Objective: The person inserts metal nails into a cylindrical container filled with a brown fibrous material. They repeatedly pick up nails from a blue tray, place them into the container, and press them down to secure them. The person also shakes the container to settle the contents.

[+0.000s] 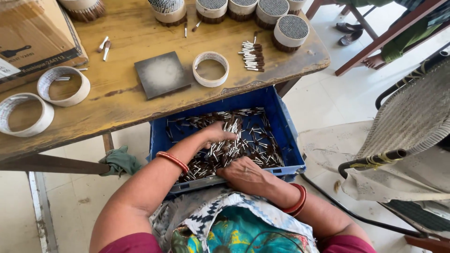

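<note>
A blue plastic crate (pixel 291 140) rests on my lap, holding several small white-and-brown sticks (pixel 255 140). My left hand (pixel 216 134) reaches into the crate, fingers curled down over a heap of the sticks. My right hand (pixel 243 173) lies at the crate's near edge, fingers pressed onto the same heap. Whether either hand grips any sticks is hidden under the fingers. Both wrists wear red bangles.
A worn wooden table (pixel 126 93) stands beyond the crate with a dark square plate (pixel 161 74), white tape rings (pixel 211 69), a small row of sticks (pixel 252 56), round packed bundles (pixel 290 32) and a cardboard box (pixel 33 37). A woven chair (pixel 412 117) is at right; another person's feet at top right.
</note>
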